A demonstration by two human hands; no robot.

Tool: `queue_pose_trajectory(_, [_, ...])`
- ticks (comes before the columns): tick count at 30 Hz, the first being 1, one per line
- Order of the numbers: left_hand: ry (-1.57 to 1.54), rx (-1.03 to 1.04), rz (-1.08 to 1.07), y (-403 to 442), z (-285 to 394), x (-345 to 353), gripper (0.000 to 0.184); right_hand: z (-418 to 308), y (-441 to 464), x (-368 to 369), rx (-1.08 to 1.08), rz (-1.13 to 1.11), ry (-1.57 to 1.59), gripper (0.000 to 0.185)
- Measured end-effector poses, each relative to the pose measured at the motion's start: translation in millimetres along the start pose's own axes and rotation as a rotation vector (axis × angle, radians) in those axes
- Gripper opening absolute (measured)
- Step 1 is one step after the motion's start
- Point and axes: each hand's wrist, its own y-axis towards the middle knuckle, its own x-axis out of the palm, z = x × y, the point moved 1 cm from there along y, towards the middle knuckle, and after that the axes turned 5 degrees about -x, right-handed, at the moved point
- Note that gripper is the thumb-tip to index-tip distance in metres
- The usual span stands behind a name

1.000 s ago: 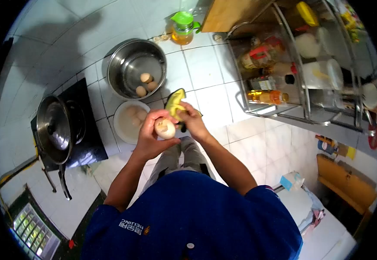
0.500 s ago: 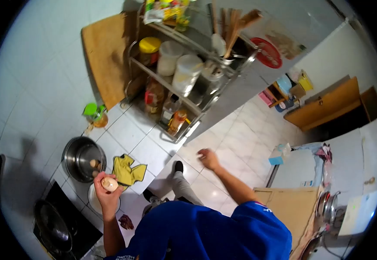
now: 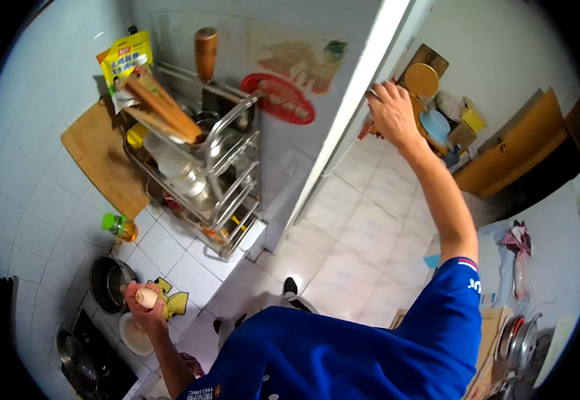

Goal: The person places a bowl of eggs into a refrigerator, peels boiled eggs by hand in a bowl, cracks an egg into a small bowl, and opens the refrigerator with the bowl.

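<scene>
At the lower left, my left hand (image 3: 145,313) is closed around a pale brown egg (image 3: 147,298). Below and beside that hand are a white bowl (image 3: 134,335) and a steel pot (image 3: 107,285). A yellow cloth with dark edges (image 3: 177,303) lies on the tiled counter just right of the egg. My right hand (image 3: 390,110) is raised far out at the upper right, beside the white door edge (image 3: 363,73). Its fingers are bent and curled, and their tips are partly hidden, so what they hold, if anything, cannot be made out.
A metal rack (image 3: 227,180) with jars and utensils stands on the counter, with a wooden board (image 3: 107,157) behind it. A green-lidded bottle (image 3: 120,227) is near the wall. A pan (image 3: 77,360) sits at the lower left. A wooden door (image 3: 517,150) is at the right.
The view has turned toward the right. My right hand left the yellow cloth, which now lies on the counter, and rose to the door edge. My left hand still holds the egg.
</scene>
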Motion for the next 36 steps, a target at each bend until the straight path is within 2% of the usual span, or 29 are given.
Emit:
queue_pose_trajectory(2, [-0.115,0.063,0.01,-4.6,3.2,24.5,0.071,26.1,16.9,4.3,-0.086,-0.006,-0.024,0.021])
queue_pose_trajectory(4, [-0.106,0.079,-0.001,-11.7,7.9,45.7,0.071,38.9,31.6,13.6,-0.253,-0.128,-0.145,0.022])
queue_pose_trajectory(5, [-0.092,0.084,-0.024,-14.3,12.0,54.1,0.07,42.6,37.2,14.9,-0.253,-0.12,-0.142,0.022])
queue_pose_trajectory(7, [-0.096,0.105,-0.039,-20.2,22.1,74.3,0.071,42.6,49.3,13.4,-0.348,-0.356,-0.309,0.024])
queue_pose_trajectory(9, [-0.055,0.076,0.036,-24.8,25.4,86.1,0.071,47.0,54.0,26.0,-0.328,-0.401,-0.334,0.018])
queue_pose_trajectory(11, [-0.048,0.084,0.034,-26.3,28.3,95.5,0.07,52.8,51.1,43.1,-0.344,-0.089,-0.254,0.016])
queue_pose_trajectory(14, [-0.063,0.082,0.005,-27.1,28.9,104.3,0.07,54.1,55.7,53.5,-0.317,-0.141,-0.293,0.016])
queue_pose_trajectory(24, [-0.033,0.089,-0.02,-20.7,42.0,135.4,0.069,51.6,59.5,64.1,-0.273,-0.015,-0.176,0.015])
queue_pose_trajectory(29, [-0.015,0.138,0.025,-24.9,39.1,145.8,0.068,61.2,47.6,52.0,-0.298,0.049,0.046,0.014])
queue_pose_trajectory(31, [0.007,0.136,0.034,-33.1,37.5,152.6,0.068,71.9,29.0,53.0,-0.304,0.276,0.107,0.014])
queue_pose_trajectory(33, [0.092,0.106,0.107,-38.7,35.2,162.5,0.068,82.4,5.5,42.4,-0.284,0.333,0.112,0.015])
queue_pose_trajectory(34, [0.095,0.11,0.106,-42.0,34.8,171.4,0.068,87.2,-2.1,33.4,-0.264,0.471,0.113,0.019])
queue_pose_trajectory(36, [0.088,0.105,0.206,-50.1,34.1,186.5,0.069,99.3,-28.9,28.8,-0.226,0.497,0.087,0.02])
